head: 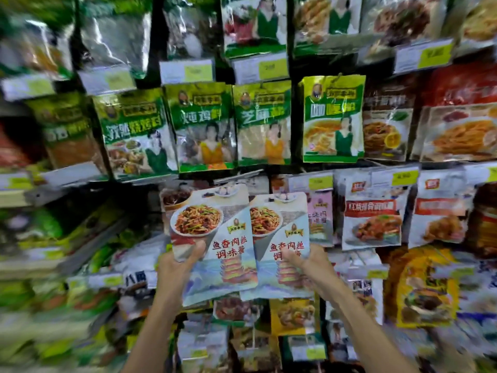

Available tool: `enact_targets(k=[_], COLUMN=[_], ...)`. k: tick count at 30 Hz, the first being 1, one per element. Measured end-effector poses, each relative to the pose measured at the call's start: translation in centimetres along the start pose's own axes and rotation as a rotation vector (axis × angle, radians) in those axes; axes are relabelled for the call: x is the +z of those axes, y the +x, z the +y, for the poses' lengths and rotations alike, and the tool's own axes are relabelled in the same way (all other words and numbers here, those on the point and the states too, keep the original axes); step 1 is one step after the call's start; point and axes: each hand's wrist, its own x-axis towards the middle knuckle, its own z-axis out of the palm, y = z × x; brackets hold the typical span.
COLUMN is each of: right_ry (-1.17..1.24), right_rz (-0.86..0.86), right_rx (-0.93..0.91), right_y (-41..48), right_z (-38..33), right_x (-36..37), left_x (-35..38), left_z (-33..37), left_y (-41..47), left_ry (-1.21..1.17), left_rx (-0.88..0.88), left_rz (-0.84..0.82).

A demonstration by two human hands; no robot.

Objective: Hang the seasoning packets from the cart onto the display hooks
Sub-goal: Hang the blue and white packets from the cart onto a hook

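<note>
I hold two matching seasoning packets up in front of the display, each printed with a stir-fry dish and red Chinese lettering. My left hand (179, 267) grips the lower left of the left packet (212, 232), thumb on its front. My right hand (305, 265) grips the lower part of the right packet (279, 238), which lies partly behind the left one. Their top edges reach the third row of hanging packets. The hooks behind them are hidden, and no cart is in view.
The wall is packed with hanging packets: a green row (201, 125) just above my packets, white-and-red packets (373, 211) to the right, an orange packet (422, 286) lower right. Yellow price tags (271, 67) sit over each column. The left edge is blurred.
</note>
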Motion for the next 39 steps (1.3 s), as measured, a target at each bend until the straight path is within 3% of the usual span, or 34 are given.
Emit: enact_targets(k=[10, 31, 35, 39], right_ry=[0.084, -0.048, -0.174, -0.502], right_rz=[-0.024, 0.071, 0.125, 0.412], right_rx=[0.062, 0.24, 0.043, -0.314], right_y=[4.4, 10.1, 8.9, 5.1], right_z=[-0.8, -0.3, 0.4, -0.1], right_x=[6.8, 6.6, 5.8, 3.9], left_x=[-5.6, -1.6, -0.2, 1.8], left_z=[-1.7, -3.0, -3.6, -3.7], left_y=[3.1, 4.9, 4.6, 4.8], left_ry=[-0.014, -0.077, -0.055, -0.063], left_rx=[-0.074, -0.194, -0.224, -0.228], left_rz=[0.027, 0.005, -0.042, -0.098])
